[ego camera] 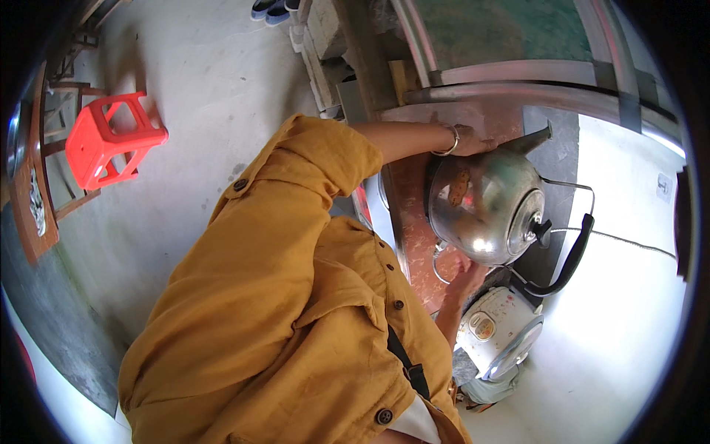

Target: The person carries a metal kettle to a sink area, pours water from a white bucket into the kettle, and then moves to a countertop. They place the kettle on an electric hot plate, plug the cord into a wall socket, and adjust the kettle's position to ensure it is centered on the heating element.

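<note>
A large, stained metal kettle [482, 205] with a spout, a black lid knob and a folded-down black handle stands on a red-brown marbled surface [413, 222]. My left hand [474, 140], with a bracelet at the wrist, is against the kettle's side by the base of the spout; its fingertips are partly hidden. On the opposite side, my right hand [466, 275] is close to the kettle's lower side, blurred and partly covered by it. Whether it grips anything is unclear. A thin cord [438, 266] hangs in a loop near the kettle's base, beside my right hand.
A white rice cooker [493, 333] stands close beyond my right hand. Behind the kettle is a white wall [615, 277] with a cable [632, 241] across it. A framed glass pane [505, 33] lies past my left hand. A red plastic stool [113, 141] stands on the floor.
</note>
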`<state>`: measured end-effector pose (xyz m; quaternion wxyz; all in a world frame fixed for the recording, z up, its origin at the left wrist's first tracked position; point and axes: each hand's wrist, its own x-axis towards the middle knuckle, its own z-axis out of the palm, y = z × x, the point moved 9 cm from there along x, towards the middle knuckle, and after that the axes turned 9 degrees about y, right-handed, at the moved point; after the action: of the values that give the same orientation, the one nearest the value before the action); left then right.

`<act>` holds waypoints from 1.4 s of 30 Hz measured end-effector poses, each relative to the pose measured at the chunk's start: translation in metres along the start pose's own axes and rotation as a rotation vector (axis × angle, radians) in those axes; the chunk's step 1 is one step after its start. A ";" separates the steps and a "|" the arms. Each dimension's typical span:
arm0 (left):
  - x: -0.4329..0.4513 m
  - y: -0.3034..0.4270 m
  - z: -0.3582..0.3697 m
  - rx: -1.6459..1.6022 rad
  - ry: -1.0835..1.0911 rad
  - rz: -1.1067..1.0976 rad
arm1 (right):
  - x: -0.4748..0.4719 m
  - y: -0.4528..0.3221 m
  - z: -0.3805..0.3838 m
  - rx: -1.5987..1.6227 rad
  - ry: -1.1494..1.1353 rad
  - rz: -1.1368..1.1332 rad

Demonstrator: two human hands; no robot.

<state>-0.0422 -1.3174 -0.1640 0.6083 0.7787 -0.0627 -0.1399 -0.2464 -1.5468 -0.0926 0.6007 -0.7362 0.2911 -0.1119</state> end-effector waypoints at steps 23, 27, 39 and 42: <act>-0.027 0.005 0.005 0.177 -0.234 -0.032 | 0.001 -0.015 0.050 0.484 -0.161 0.010; -0.011 -0.009 0.016 0.120 -0.155 -0.030 | -0.002 -0.017 0.054 0.494 -0.156 0.039; -0.152 -0.055 -0.021 -0.430 0.471 -0.157 | -0.005 -0.009 0.050 0.487 -0.093 0.080; -0.184 -0.051 0.011 -0.273 0.256 -0.135 | 0.000 -0.003 0.046 0.503 -0.127 0.115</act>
<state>-0.2241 -1.2656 -0.1899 0.7005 0.7029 0.0872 -0.0875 -0.2218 -1.5083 -0.1016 0.7872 -0.5515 0.2572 -0.1001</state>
